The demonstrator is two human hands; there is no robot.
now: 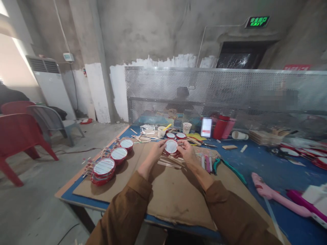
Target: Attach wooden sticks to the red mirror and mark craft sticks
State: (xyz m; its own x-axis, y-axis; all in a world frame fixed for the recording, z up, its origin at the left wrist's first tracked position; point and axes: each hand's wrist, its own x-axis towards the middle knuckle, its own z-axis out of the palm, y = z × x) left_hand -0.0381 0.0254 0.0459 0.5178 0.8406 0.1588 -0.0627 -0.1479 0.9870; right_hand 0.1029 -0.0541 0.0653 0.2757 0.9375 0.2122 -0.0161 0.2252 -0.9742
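Between my two hands is a round red-rimmed piece with a whitish top (171,146), raised over the cardboard sheet (178,200). My left hand (156,153) pinches its left edge, and the fingers of my right hand (188,152) close on its right edge. Thin wooden sticks (170,164) lie on the cardboard just below. To the left stand similar red round pieces, singly or stacked: a near stack (103,169), a middle one (119,155) and a far one (126,144), with wooden sticks jutting from their left sides.
Teal-handled pliers (231,171), several small tubes (206,163) and pink glue guns (281,199) lie to the right. Paper cups (187,128), a lit phone (206,127) and a red bottle (221,127) stand before a perforated metal screen (158,85). Red chairs (25,139) stand left.
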